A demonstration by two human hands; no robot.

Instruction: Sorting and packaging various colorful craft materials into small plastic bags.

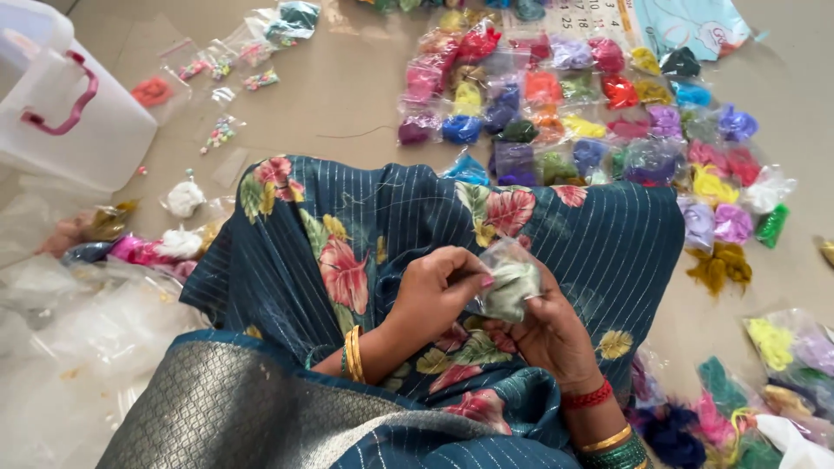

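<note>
Both my hands meet over my lap, which is draped in dark blue floral cloth (408, 217). Between them is a small clear plastic packet (511, 280) filled with pale grey-green fibre. My left hand (434, 291) pinches the packet's upper left edge with fingertips. Underneath, my right hand (543, 334) cradles the packet from below and behind. Gold bangles (353, 354) circle the left wrist, and a red thread and bangles the right.
Several packets of coloured fibre (591, 104) lie in rows on the floor ahead. More packets (747, 408) sit at lower right. A white plastic box with a red handle (65, 104) stands at upper left. Clear bags (78, 330) and white tufts lie at left.
</note>
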